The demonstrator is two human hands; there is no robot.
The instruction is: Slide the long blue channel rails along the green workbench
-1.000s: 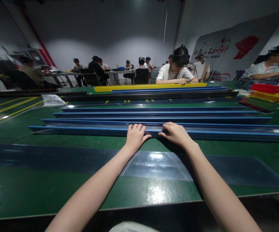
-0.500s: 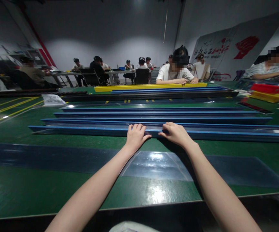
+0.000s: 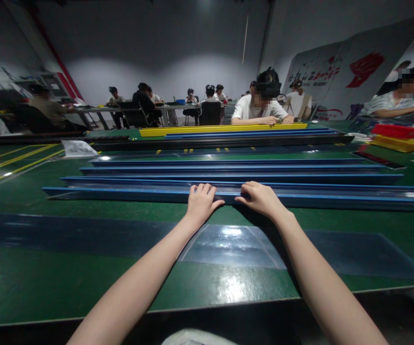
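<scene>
A long blue plastic channel (image 3: 120, 193) lies across the green table, its trough facing up. My left hand (image 3: 202, 201) grips its front wall near the middle, fingers bent over into the trough and thumb along the outer side. Just to the right, my right hand (image 3: 259, 197) holds the same wall, its fingers curled and partly hidden. Between the two hands is a short gap. Behind lie more blue channels (image 3: 149, 171), parallel to this one. Nearer me, a flat clear plastic strip (image 3: 84, 237) stretches over the table under my forearms.
The table's front edge (image 3: 199, 309) runs below my arms. Farther back are a yellow channel (image 3: 192, 131), a black strip (image 3: 228, 142), a crumpled white sheet (image 3: 79, 149) and a red tray (image 3: 395, 131) above a yellow tray (image 3: 398, 143). A co-worker (image 3: 260, 103) sits opposite.
My hands and the blue channel have not visibly moved. At the far right, another person's head has come into view behind the seated co-worker.
</scene>
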